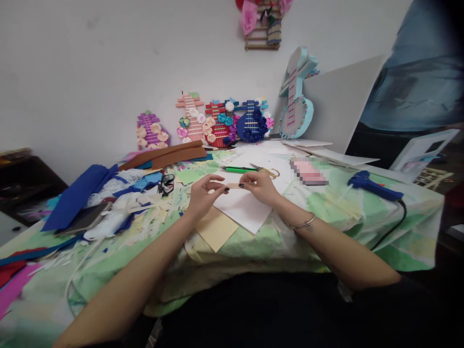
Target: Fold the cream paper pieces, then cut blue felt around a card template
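My left hand (203, 194) and my right hand (260, 187) hold a small beige foam strip (235, 185) between them, each pinching one end just above the table. Below the strip lie a white sheet (242, 209) and a cream foam sheet (216, 229). My right wrist wears a silver bracelet (303, 223).
A green craft knife (239, 169) and gold-handled scissors (267, 170) lie beyond my hands. A blue glue gun (373, 187) rests at the right. Blue felt (78, 194), a phone (84, 218) and scraps crowd the left. Several decorated foam guitars (217, 124) lean on the wall.
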`<state>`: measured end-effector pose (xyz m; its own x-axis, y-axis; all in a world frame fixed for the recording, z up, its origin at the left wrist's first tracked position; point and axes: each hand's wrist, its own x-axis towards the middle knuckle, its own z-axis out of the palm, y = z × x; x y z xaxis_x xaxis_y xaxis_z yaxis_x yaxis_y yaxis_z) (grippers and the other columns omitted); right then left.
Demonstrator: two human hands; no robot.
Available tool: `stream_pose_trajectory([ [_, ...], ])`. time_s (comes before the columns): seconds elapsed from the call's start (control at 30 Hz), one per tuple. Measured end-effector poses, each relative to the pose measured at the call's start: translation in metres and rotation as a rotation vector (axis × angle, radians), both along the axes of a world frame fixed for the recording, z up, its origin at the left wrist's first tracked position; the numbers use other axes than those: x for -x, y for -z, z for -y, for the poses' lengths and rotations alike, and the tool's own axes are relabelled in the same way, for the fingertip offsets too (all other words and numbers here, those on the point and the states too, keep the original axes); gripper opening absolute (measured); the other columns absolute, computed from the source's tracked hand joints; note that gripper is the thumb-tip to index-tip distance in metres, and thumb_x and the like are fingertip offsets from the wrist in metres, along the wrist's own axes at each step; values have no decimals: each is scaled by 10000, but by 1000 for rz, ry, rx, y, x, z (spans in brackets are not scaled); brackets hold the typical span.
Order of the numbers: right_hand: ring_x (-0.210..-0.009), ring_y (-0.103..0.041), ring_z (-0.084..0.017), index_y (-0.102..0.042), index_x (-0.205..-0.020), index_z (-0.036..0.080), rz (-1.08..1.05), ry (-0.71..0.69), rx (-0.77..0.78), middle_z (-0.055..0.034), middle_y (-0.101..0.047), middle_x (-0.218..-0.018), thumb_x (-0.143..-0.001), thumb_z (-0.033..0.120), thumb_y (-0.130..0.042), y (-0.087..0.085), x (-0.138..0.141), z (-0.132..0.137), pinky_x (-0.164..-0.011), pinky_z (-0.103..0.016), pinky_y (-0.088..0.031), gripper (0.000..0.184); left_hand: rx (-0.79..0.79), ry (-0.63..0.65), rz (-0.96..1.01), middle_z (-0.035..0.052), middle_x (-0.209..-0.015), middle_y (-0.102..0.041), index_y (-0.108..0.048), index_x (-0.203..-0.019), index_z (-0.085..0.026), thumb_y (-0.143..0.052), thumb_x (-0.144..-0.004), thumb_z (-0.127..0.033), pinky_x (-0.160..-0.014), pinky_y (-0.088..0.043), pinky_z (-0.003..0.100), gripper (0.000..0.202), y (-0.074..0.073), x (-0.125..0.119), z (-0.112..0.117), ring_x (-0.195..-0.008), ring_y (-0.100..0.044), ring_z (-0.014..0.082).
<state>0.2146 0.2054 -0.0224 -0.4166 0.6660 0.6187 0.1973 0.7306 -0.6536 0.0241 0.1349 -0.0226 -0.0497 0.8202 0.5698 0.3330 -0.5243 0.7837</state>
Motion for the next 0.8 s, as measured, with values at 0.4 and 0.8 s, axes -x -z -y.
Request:
stream_pose_trajectory([
  [0.4,-582,-510,-112,-642,-699,130,-32,-71,78,-13,-609,-620,-731,262,-627,3,1,-5,-562,-231,-367,137,23,51,34,86,-708,-730,-673,-834,-121,-737,-722,-366,-672,-520,301,277,1,2,-1,-647,-690,202],
  [0.8,-665,-555,-140,-653,-719,143,-51,-50,0,-24,-650,-687,-736,210,-622,-1,0,1,-640,-251,-385,75,161,113,82,99,-671,-731,-709,-786,-88,-655,-778,-352,-620,-488,268,269,-10,-3,5,-623,-693,192],
])
